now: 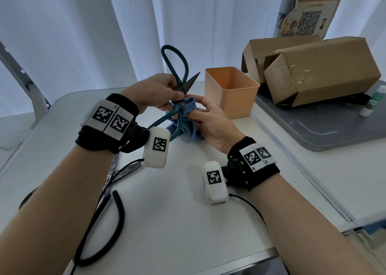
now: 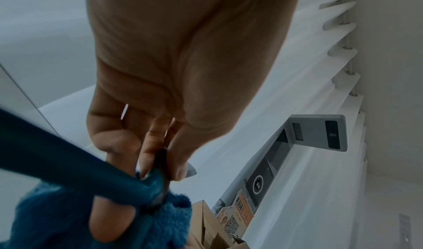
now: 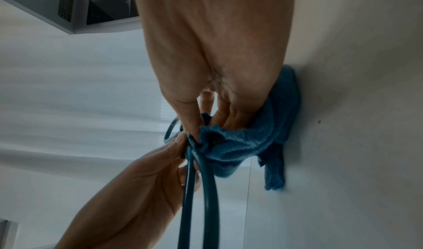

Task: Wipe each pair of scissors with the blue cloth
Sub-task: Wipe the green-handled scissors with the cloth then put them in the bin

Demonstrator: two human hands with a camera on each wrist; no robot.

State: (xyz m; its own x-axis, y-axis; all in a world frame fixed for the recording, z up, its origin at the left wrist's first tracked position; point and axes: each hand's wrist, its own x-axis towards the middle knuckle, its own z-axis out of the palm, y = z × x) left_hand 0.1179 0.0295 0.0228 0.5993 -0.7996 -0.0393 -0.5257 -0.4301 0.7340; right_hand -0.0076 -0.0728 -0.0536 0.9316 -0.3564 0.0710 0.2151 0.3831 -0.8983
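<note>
A pair of teal-handled scissors [image 1: 176, 66] is held up above the white table [image 1: 177, 201], spread open, with one loop up, the other loop [image 1: 167, 121] down and a dark blade pointing up right. My left hand [image 1: 177, 93] pinches them at the blades near the pivot, which also shows in the left wrist view at the left hand [image 2: 160, 169]. My right hand [image 1: 194, 107] grips the blue cloth [image 1: 189, 107] and presses it against the pivot. In the right wrist view the right hand [image 3: 206, 129] bunches the cloth [image 3: 240, 144] against the teal handle [image 3: 206, 198]. A black-handled pair of scissors [image 1: 119, 212] lies at the near left.
An orange bin [image 1: 229, 91] stands just right of my hands. Behind it lie cardboard boxes [image 1: 319, 70] on a grey mat [image 1: 334, 128], with a white bottle [image 1: 373, 103] at the far right. White curtains hang behind the table.
</note>
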